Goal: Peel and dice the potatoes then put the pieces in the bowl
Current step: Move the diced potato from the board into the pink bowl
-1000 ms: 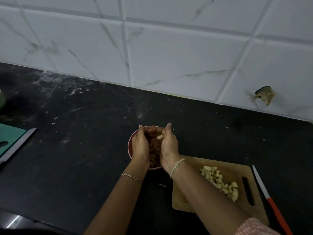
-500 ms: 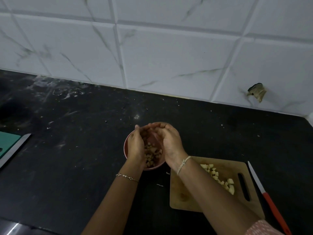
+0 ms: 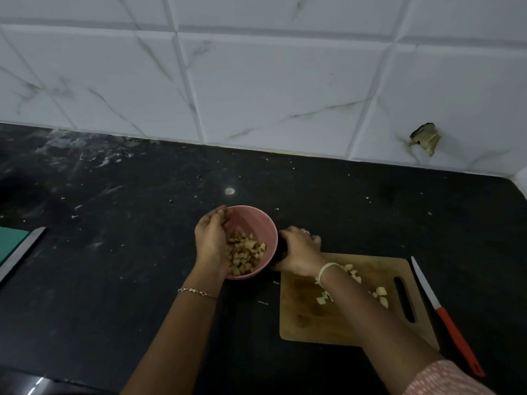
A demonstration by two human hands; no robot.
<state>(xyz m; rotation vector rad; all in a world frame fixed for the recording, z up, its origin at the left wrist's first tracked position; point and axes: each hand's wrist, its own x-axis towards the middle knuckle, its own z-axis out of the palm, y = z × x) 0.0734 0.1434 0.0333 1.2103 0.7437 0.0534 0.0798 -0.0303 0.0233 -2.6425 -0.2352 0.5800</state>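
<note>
Mostly, the pieces [image 3: 246, 253] were heaped in the bowl [image 3: 256, 220], with a few left on the board [image 3: 308, 317]. The bowl's left rim was gripped by the left hand [image 3: 212, 240], fingers curled over it. The right hand [image 3: 299, 252] was held knuckles-up between bowl and board; whether anything was pinched could not be told.

Black speckled countertop [image 3: 114, 295]; white marble-veined wall tiles [image 3: 271, 81], one with a broken hole [image 3: 425, 138]; green board [image 3: 11, 243] and metal strip [image 3: 21, 256] at far left.
</note>
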